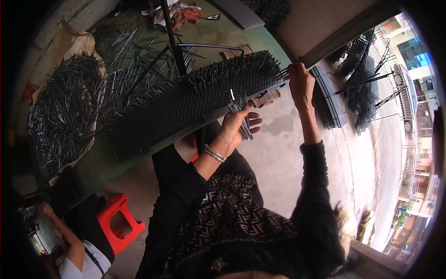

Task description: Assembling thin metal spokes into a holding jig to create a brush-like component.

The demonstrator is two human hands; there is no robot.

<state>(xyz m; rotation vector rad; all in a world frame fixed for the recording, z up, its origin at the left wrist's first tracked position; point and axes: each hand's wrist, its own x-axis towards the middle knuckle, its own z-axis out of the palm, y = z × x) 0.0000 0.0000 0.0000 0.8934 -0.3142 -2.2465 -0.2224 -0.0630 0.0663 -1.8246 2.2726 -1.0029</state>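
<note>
My left hand (231,128) is closed around a bundle of thin grey metal rods (242,122), held just in front of the near edge of a long black rack (162,114). The rack lies slantwise on the green table and is covered with rows of small holes. Dark thin rods (232,69) stand upright in a dense band along its far side and right end. My right hand (301,83) is at the rack's right end, thumb and fingers pinched together by the outermost rods. What those fingertips hold, if anything, is too small to make out.
Loose rods (125,63) lie scattered behind the rack, and a large heap of rods (65,111) fills a torn sack at left. A black metal stand (174,42) rises behind the rack. A red stool (121,223) and another person (83,251) are at lower left. Grey racks (329,95) lie at right.
</note>
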